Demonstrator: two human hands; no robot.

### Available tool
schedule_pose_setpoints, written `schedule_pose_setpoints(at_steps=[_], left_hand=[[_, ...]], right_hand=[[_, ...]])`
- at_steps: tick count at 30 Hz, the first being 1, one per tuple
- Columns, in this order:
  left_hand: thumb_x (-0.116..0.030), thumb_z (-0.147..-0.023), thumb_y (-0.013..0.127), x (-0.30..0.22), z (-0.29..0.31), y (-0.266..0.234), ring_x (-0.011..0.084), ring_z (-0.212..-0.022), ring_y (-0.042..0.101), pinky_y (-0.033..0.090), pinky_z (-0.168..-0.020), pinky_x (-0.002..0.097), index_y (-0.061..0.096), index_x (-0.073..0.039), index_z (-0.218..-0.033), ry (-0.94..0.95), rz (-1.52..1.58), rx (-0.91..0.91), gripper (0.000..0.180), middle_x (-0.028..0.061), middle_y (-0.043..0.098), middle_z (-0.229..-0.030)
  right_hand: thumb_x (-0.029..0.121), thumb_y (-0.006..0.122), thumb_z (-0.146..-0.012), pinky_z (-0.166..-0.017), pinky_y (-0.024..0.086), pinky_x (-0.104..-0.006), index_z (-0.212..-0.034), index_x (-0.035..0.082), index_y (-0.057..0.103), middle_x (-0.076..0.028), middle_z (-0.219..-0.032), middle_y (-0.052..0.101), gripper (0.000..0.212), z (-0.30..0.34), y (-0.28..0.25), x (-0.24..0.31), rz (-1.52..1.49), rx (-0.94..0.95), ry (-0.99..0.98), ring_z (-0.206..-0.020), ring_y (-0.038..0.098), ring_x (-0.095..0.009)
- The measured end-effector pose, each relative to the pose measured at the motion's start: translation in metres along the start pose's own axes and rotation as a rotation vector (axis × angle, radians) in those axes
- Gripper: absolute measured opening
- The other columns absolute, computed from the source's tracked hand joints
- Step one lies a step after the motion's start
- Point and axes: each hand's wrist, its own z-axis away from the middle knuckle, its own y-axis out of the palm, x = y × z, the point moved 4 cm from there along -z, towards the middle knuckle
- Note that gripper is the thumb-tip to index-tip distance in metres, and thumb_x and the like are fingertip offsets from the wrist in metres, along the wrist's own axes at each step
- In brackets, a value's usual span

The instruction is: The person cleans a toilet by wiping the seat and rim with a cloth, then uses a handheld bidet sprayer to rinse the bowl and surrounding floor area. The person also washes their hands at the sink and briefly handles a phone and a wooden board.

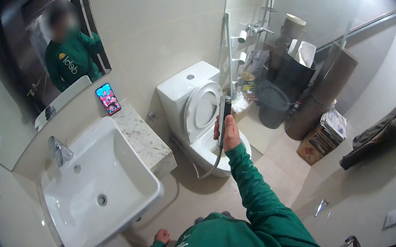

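My right hand (230, 133), at the end of an outstretched green sleeve, is closed around a handheld bidet sprayer (227, 105) with a black and chrome body. The sprayer stands upright in front of the toilet (187, 81), whose lid and seat are raised. From below the hand its metal hose (216, 165) curves down and left past the bowl. Part of the bowl is hidden behind my hand and wrist. Low beside my body, my left hand (162, 236) is curled into a loose fist, with nothing seen in it, nearest to the white sink (151, 182).
A phone (108, 99) leans against the wall on the stone counter (142, 136). Behind a glass panel stand dark buckets (274, 106), rolled sheets (321, 91) and a box of papers (318, 142). Dark clothing (384, 129) hangs at right. A mirror (26, 71) covers the left wall.
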Motion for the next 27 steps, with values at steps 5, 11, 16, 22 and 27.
schedule_pose_setpoints(at_steps=[5, 11, 16, 22, 27], left_hand=[[-0.029, -0.077, 0.060, 0.002, -0.001, -0.002, 0.0257, -0.085, 0.061, 0.048, -0.077, 0.0354, 0.059, -0.007, -0.097, -0.101, 0.017, 0.019, 0.030, 0.0135, 0.063, -0.091], [-0.029, -0.076, 0.061, 0.011, -0.005, 0.003, 0.0257, -0.083, 0.062, 0.048, -0.076, 0.0352, 0.059, -0.007, -0.096, -0.139, 0.014, 0.049, 0.030, 0.0121, 0.064, -0.088], [-0.028, -0.076, 0.060, 0.008, -0.008, 0.003, 0.0261, -0.081, 0.062, 0.048, -0.075, 0.0352, 0.059, -0.006, -0.094, -0.030, -0.015, 0.045, 0.028, 0.0120, 0.064, -0.085], [-0.028, -0.077, 0.060, 0.022, -0.008, 0.004, 0.0265, -0.081, 0.061, 0.048, -0.074, 0.0355, 0.059, -0.006, -0.092, -0.097, -0.053, 0.085, 0.027, 0.0124, 0.063, -0.085], [-0.027, -0.078, 0.059, 0.036, -0.014, 0.008, 0.0281, -0.084, 0.061, 0.048, -0.076, 0.0371, 0.058, -0.006, -0.093, -0.008, -0.162, 0.099, 0.027, 0.0140, 0.063, -0.089]], right_hand=[[0.050, 0.031, -0.092, -0.044, 0.039, -0.0241, -0.097, 0.003, 0.046, -0.003, -0.066, 0.046, 0.050, -0.016, -0.023, 0.016, 0.022, -0.147, -0.112, -0.050, 0.045, -0.010], [0.049, 0.030, -0.093, -0.044, 0.039, -0.0234, -0.097, 0.004, 0.046, -0.003, -0.066, 0.045, 0.048, -0.015, -0.031, 0.018, 0.068, -0.225, -0.137, -0.050, 0.045, -0.010], [0.049, 0.030, -0.092, -0.046, 0.040, -0.0246, -0.098, 0.004, 0.045, -0.003, -0.069, 0.047, 0.048, 0.001, -0.034, 0.004, 0.067, -0.195, -0.085, -0.050, 0.046, -0.011], [0.050, 0.031, -0.092, -0.048, 0.041, -0.0253, -0.100, 0.003, 0.045, -0.004, -0.071, 0.049, 0.050, 0.040, -0.043, -0.026, 0.037, -0.145, 0.073, -0.054, 0.048, -0.012], [0.049, 0.030, -0.092, -0.046, 0.041, -0.0248, -0.099, 0.002, 0.045, -0.004, -0.070, 0.048, 0.050, 0.050, -0.067, -0.030, 0.098, -0.233, 0.050, -0.053, 0.048, -0.012]])
